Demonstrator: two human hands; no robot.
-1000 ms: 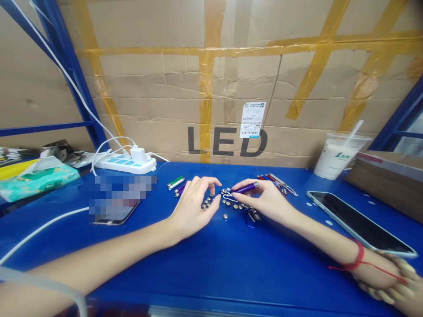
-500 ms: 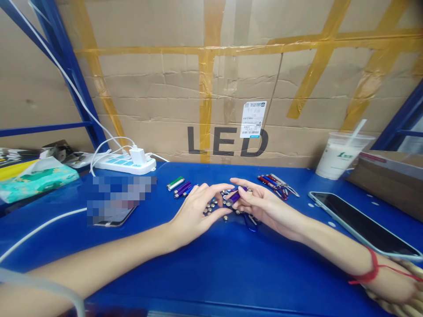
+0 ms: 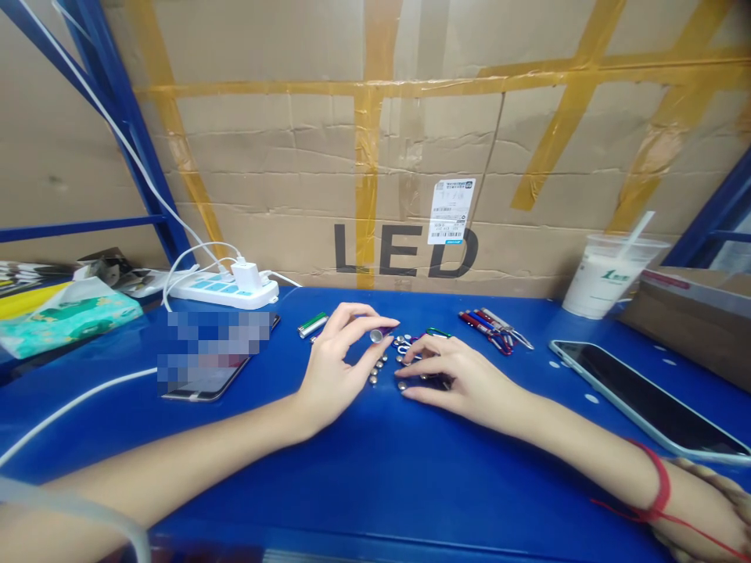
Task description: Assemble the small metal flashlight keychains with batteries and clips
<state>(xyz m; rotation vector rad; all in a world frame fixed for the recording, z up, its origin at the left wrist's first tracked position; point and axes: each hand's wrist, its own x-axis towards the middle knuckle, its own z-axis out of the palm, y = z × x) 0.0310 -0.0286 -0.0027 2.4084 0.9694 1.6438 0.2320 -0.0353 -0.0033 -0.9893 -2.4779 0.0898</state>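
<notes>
My left grip (image 3: 335, 366) pinches one button cell (image 3: 375, 336) between thumb and forefinger, just above the scattered cells (image 3: 379, 366) on the blue tabletop (image 3: 375, 469). My right grip (image 3: 454, 377) lies flat and released, fingertips (image 3: 404, 385) resting among them.

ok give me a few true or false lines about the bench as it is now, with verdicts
1. The left hand pinches a button cell in its fingertips. True.
2. The right hand holds a purple torch in the air. False: it lies palm down on the table, fingers spread, beside the loose cells.
3. A cup with a straw stands at the far right. True.
4. The power strip has nothing plugged in. False: a white charger sits in it.
</notes>
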